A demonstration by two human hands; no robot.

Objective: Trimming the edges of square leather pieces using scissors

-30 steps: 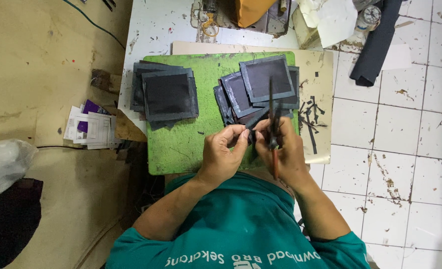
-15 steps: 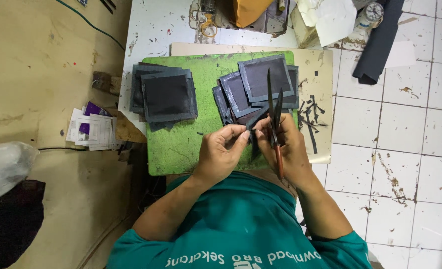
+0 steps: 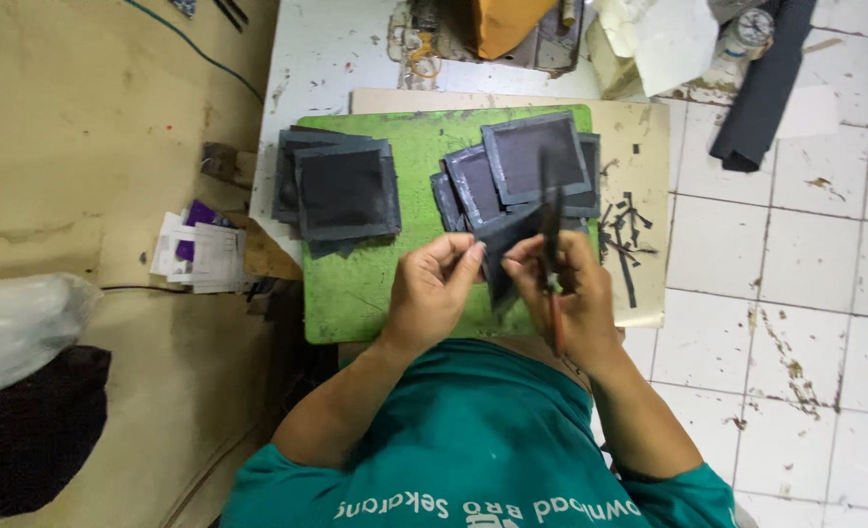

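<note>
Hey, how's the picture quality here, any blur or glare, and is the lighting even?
Head view: lighting is soft and even, with no hard shadows or glare on the green mat. The left hand, right hand and the dark piece between them look slightly soft. The scissors are smeared. The dark square stacks stay fairly sharp.

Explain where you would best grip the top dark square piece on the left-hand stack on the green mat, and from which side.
Grip the top dark square piece by its near edge, coming from the person's side. It lies flat on the stack, its lower rim overhangs the green mat, and no hand covers it, so fingers can likely slide under there.
</note>
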